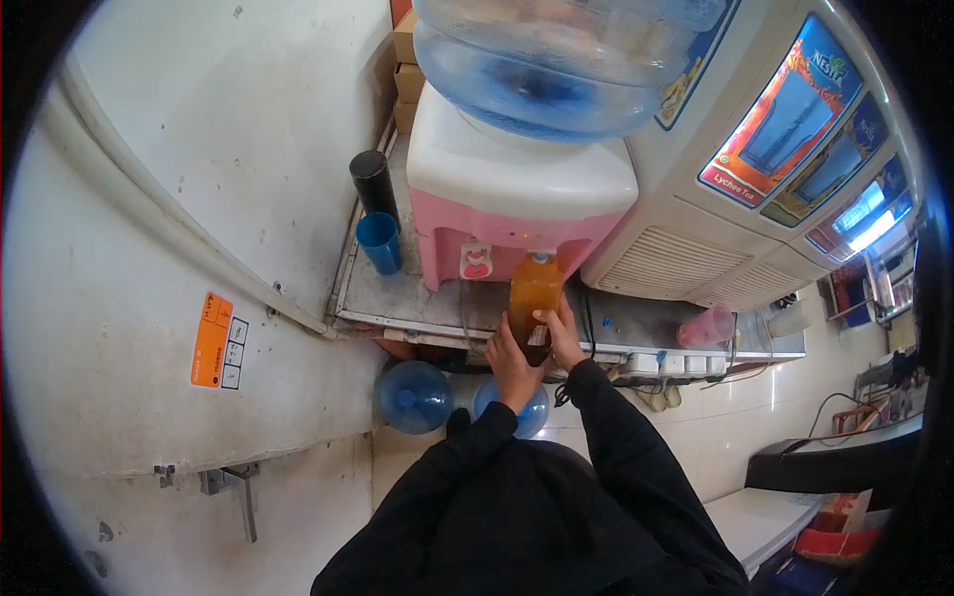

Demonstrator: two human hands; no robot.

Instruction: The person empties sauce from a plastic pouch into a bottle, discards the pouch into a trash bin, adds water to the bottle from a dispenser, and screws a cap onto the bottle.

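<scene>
The left hand [510, 366] and right hand [563, 335] are together, gripping the lower part of an amber bottle [535, 293]. Beyond them, its top is at the front of a water dispenser [517, 179]. A blue cup [380, 244] stands beyond the left hand.

Scuffed white wall [298, 129], shiny cream tile floor [696, 432], bright rm.
On the L, the wall's chipped & stained, w/ a pale pipe [149, 197] running diagonally across it, an orange-and-white label [209, 340] stuck on below and a metal latch [234, 482] lower down. Grey surface [378, 298] w/ a pale edge meets it at the corner. Floor tiles catch white glints. Lower R, a white unit [760, 521] stands nr a red box [835, 544].
</scene>
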